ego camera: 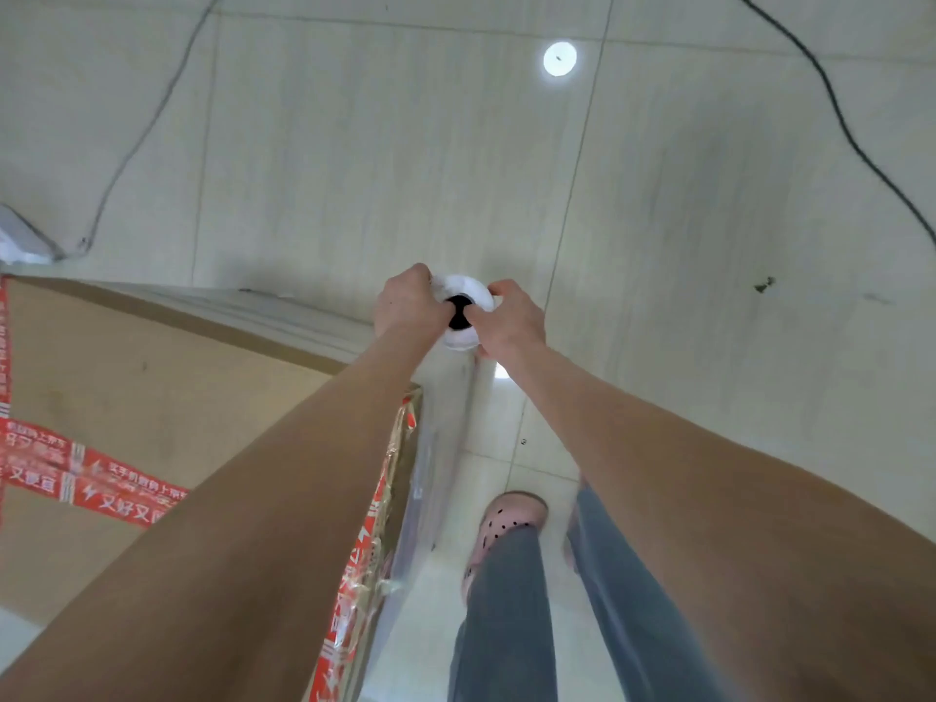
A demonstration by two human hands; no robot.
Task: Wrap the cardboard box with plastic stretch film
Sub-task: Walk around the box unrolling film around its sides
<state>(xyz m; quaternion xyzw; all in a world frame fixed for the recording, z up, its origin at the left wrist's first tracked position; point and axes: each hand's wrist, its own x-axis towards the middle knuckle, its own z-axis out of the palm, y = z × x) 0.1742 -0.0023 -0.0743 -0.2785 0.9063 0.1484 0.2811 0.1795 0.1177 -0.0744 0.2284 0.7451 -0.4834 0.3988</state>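
A large cardboard box (152, 387) with red printed tape fills the lower left. A white roll of stretch film (463, 286) stands upright just past the box's far right corner, its dark core hole facing the camera. My left hand (407, 304) grips the roll's left side, thumb at the core. My right hand (511, 321) grips its right side the same way. Clear film (304, 316) stretches from the roll along the box's far side, and film also covers the box's right side (430, 478).
Pale tiled floor (709, 245) lies all around. A thin black cable (841, 124) crosses the upper right and another (152, 108) runs down the upper left. My legs in grey trousers and a pink clog (506, 519) stand right of the box.
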